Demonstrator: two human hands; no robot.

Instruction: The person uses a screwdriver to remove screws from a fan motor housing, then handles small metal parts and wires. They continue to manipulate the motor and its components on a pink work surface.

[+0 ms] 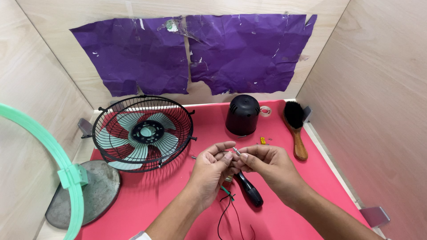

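Red mat [284,213], both hands [213,171] [267,164] pinching small metal part [236,151], fan [142,132] beside

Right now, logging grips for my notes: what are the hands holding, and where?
The left hand and right hand pinch a small silvery metal piece between their fingertips; what it is cannot be told.

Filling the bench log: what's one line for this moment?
left hand: pinches small metal part | right hand: pinches same part | screwdriver: lying on red mat | fan: left
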